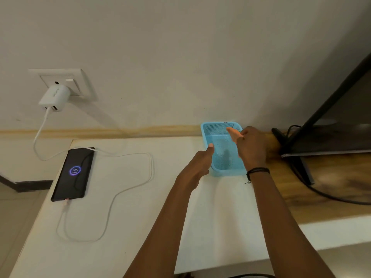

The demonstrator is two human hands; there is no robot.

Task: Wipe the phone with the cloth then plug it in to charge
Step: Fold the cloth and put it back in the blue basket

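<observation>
A: Well, what are the fingers doing?
B: Left hand (197,166): thumb straight against the blue basket's (226,173) left wall, other fingers curled under. Right hand (252,150): thumb over the basket, other fingers hidden, so I cannot tell its grip.
A: And the phone (73,174)?
B: Left of frame, flat on the white table (140,201), showing 69%, cable (151,167) plugged in.

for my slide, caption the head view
Phone charges on the white table; left hand and right hand at the blue basket.
</observation>
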